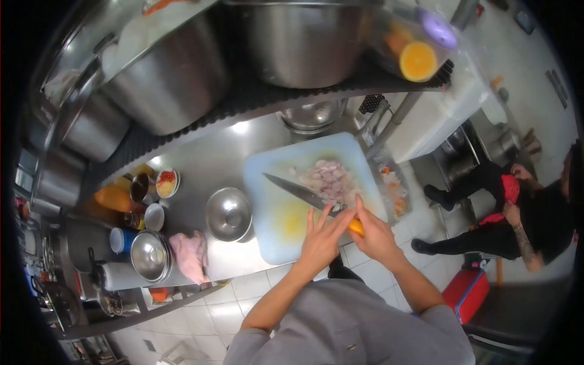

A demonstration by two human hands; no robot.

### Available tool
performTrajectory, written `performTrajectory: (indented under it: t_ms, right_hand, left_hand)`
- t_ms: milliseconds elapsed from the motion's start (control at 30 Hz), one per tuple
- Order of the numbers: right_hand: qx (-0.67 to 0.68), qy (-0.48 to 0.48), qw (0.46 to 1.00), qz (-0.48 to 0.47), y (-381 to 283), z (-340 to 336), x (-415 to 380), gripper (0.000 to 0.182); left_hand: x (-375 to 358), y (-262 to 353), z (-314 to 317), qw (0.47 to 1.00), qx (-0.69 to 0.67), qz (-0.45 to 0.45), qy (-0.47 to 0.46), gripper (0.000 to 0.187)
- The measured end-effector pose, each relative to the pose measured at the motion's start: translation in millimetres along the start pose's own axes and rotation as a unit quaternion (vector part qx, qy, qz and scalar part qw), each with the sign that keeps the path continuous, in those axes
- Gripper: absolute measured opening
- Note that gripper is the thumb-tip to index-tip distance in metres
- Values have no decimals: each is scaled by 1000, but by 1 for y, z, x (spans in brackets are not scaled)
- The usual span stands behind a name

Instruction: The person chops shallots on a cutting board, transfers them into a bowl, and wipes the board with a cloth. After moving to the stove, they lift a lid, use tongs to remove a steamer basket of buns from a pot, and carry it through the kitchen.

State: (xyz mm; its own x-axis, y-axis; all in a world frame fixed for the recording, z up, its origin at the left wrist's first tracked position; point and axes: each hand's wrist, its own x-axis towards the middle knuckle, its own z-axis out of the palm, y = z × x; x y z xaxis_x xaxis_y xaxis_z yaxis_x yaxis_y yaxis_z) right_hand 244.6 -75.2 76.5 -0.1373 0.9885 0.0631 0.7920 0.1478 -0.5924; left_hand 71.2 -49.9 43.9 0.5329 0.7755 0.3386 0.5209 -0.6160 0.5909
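Nearest the camera, the person's grey sleeves lead up to both hands, which meet at the near edge of a pale blue cutting board. The right hand is closed around the orange handle of a knife, whose long blade runs up and to the left across the board. The left hand lies against the right one, fingers stretched out flat and touching the handle end (it grips nothing that can be seen).

Just beyond the blade sits a heap of pale pink chopped pieces, on the far right part of the board; what they are cannot be told. A yellowish stain marks the board near the hands.

To the left of the board, on the steel tabletop, stands an empty metal bowl, then a pink cloth and a stack of steel bowls. Farther left are small dishes, one holding something red and orange.

Above, on a dark ribbed shelf, stand large steel pots and a halved orange. Off to the right, another person in black crouches on the tiled floor.
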Motion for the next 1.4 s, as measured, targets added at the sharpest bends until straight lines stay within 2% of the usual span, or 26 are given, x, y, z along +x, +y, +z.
performTrajectory:
  t_ms: [233,300,333,367,433,500,567,700,767,900,1000,1067,1233,1333,1400]
  right_hand:
    - [0,-15,1000,8,36,-48,-30,90]
    - [6,-7,1000,14,54,-66,-45,88]
    - [-8,5,1000,-4,65,-75,-54,84]
    - [-24,18,999,-24,76,-85,-63,80]
    - [-4,-1,1000,-12,94,-111,-81,73]
    - [13,-22,1000,0,114,-128,-96,66]
    - [85,-37,995,43,131,-137,-106,58]
    - [162,-21,985,49,155,-112,-93,54]
    - [220,30,974,39,165,-82,-70,52]
    - [201,47,978,31,172,-53,-14,49]
    - [119,22,992,36,177,-45,9,46]
    - [85,-37,996,-16,182,-30,17,42]
    - [106,-87,990,-30,150,-41,9,40]
    - [121,-104,986,-40,148,-36,4,40]
    - [130,-108,984,-52,149,-40,5,40]
  left_hand:
    - [18,2,45,993,105,-21,-54,81]
    - [21,-11,52,987,135,-66,-49,83]
    - [24,-13,48,981,142,-110,-73,84]
    - [21,-16,46,979,149,-116,-75,84]
    - [21,-23,44,974,152,-166,-21,84]
    - [19,-18,36,972,148,-183,-9,84]
    - [14,-12,29,975,83,-203,35,79]
    - [3,0,27,973,38,-208,90,65]
    - [-4,2,32,968,47,-223,105,54]
    - [-4,15,32,966,41,-226,118,48]
    - [-9,23,30,960,13,-238,143,42]
    - [-17,23,26,951,34,-255,169,38]
    - [-35,18,18,932,56,-286,213,34]
    - [-30,-2,15,924,7,-299,240,29]
    - [-21,-36,15,927,-5,-299,227,27]
